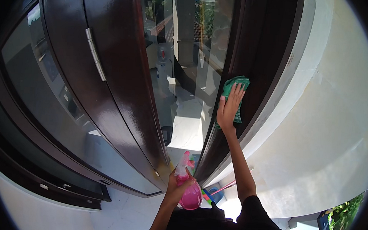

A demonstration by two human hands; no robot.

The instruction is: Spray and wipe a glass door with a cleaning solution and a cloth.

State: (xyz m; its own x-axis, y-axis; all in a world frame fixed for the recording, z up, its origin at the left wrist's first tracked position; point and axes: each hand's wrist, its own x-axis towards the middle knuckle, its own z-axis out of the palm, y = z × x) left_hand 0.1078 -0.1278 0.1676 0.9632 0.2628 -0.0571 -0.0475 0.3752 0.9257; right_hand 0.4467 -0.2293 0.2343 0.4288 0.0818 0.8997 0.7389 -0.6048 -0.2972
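Note:
My right hand (231, 110) presses a green checked cloth (237, 83) flat against the dark brown wooden frame (260, 56) at the right of a glass pane (186, 83). The cloth is bunched under my fingers and palm. Lower down, in front of my body, my left hand (178, 189) is closed around a pink spray bottle (192, 196) with a clear and pink trigger head. The bottle stands upright in my grasp, its head near the foot of the glass.
Dark wooden folding door panels (117, 63) with a metal hinge (95, 54) stand at the left. A pale wall (321, 139) curves along the right. Near the floor lie a blue dustpan or tub (217, 194) with a pink handle and a green-and-blue brush (208, 195). Plants (345, 213) show at lower right.

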